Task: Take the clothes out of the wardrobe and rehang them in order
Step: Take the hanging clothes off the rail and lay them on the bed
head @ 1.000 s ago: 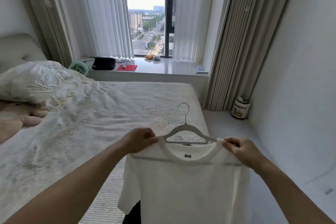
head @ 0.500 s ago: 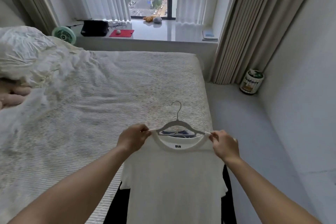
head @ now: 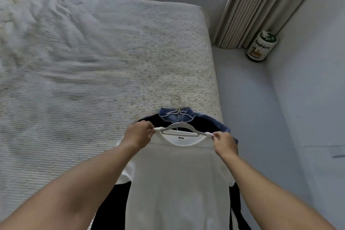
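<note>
The bed [head: 93,65] fills the left and centre of the frame, its ribbed cover rumpled toward the upper left. A grey floor [head: 246,102] runs down the right beside a pale wall [head: 313,80]. A pleated curtain [head: 261,3] hangs at upper right, with a labelled can [head: 261,46] standing on the floor just beside its foot. A white T-shirt [head: 179,183] on a white hanger [head: 182,129] is held up at lower centre, covering most of a pile of dark clothes [head: 203,123] on wire hangers [head: 177,107] that lies on the bed's lower right corner. The left hand [head: 139,134] pinches the shirt's left shoulder; the right hand [head: 225,144] pinches its right shoulder.
</note>
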